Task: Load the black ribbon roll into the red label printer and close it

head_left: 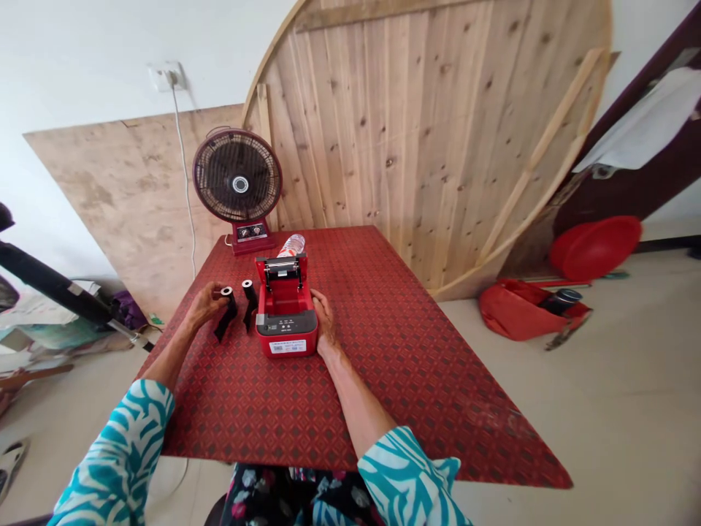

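A small red and dark grey printer (285, 345), apparently for labels, stands on the table with its lid (282, 271) raised and its inside exposed. My right hand (324, 315) lies against the printer's right side, fingers stretched along it. To the left, my left hand (207, 303) has its fingertips closed on the edge of a black ribbon roll (226, 301) with a white core. The roll stands upright, a loose black strip trailing from it. Between it and the printer stands a second black ribbon roll (250, 298), also with a trailing strip.
A clear plastic bottle (292, 247) lies behind the printer. At the table's back left stands a dark red fan (239, 183). The red patterned table (394, 351) is near a round wooden board (394, 131). A red bag (512, 310) sits on the floor at right.
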Action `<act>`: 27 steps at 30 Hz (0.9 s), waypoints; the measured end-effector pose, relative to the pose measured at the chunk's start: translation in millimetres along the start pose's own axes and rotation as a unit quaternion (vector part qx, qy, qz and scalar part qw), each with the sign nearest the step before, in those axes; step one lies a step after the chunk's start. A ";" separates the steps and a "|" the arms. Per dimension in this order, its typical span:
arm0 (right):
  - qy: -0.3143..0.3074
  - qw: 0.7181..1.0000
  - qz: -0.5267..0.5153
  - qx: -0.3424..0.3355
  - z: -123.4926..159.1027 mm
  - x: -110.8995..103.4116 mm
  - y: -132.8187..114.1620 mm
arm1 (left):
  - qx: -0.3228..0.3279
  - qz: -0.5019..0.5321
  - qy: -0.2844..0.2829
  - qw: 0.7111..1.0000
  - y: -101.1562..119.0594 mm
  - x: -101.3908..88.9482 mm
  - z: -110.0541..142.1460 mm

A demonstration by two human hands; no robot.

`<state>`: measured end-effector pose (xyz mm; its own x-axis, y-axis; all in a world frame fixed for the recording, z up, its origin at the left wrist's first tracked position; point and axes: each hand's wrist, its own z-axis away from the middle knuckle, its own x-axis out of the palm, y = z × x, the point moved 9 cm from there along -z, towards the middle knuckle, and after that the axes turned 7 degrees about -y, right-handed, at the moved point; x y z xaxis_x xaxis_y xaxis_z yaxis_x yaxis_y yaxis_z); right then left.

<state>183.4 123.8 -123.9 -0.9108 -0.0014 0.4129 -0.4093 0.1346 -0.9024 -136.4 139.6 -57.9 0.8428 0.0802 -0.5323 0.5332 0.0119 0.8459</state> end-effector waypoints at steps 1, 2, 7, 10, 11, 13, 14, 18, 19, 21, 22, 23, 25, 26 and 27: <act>0.001 1.000 -0.002 0.002 0.0 -0.1 0.5 | -0.001 -0.007 -0.003 1.000 -3.5 2.0 -0.8; 0.002 1.000 -0.004 0.002 0.0 -0.3 0.8 | 0.000 -0.017 -0.006 1.000 -5.0 2.4 -1.5; 0.001 1.000 -0.018 0.002 -0.2 0.3 0.9 | 0.045 -0.102 -0.015 0.994 16.5 -3.7 -5.0; -0.001 1.000 -0.012 0.002 -0.1 0.6 0.5 | 0.066 -0.203 -0.034 0.976 39.5 5.8 -10.8; 0.000 1.000 -0.009 0.003 -0.2 0.4 0.6 | 0.062 -0.250 -0.041 0.965 45.5 11.4 -13.3; 0.003 1.000 -0.003 0.006 -0.5 -0.2 1.4 | 0.043 -0.339 -0.051 0.938 54.6 22.9 -18.2; 0.004 1.000 -0.002 0.008 -0.8 -0.4 2.0 | 0.033 -0.371 -0.054 0.927 58.0 28.2 -20.2; 0.001 1.000 -0.007 -0.001 -1.8 0.4 1.4 | 0.028 -0.402 -0.065 0.913 66.7 43.4 -23.9; 0.000 1.000 -0.008 -0.005 -2.0 0.7 0.9 | 0.032 -0.393 -0.065 0.917 67.4 44.1 -23.6; -0.004 1.000 -0.010 -0.008 -2.3 1.2 0.8 | 0.044 -0.330 -0.064 0.941 67.7 41.1 -21.3; -0.005 1.000 -0.013 -0.009 -2.5 1.3 1.2 | 0.049 -0.273 -0.063 0.959 67.6 37.0 -19.1; -0.006 1.000 -0.014 -0.009 -2.7 1.2 1.4 | 0.055 -0.203 -0.062 0.976 68.0 31.4 -16.0; -0.003 1.000 -0.013 -0.009 -3.0 0.6 1.8 | 0.070 -0.062 -0.053 0.994 72.2 17.4 -7.2; -0.001 1.000 -0.012 -0.009 -3.1 0.4 2.0 | 0.081 -0.009 -0.044 0.996 76.7 9.5 -1.6; 0.000 1.000 -0.011 -0.007 -3.2 0.3 2.3 | 0.093 0.031 -0.032 0.995 83.0 1.7 4.6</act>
<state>182.4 127.3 -125.4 -0.9016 -0.0044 0.4325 -0.4283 0.1490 -0.8913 -90.4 136.2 11.2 0.8744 0.0116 -0.4851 0.4794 -0.1753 0.8599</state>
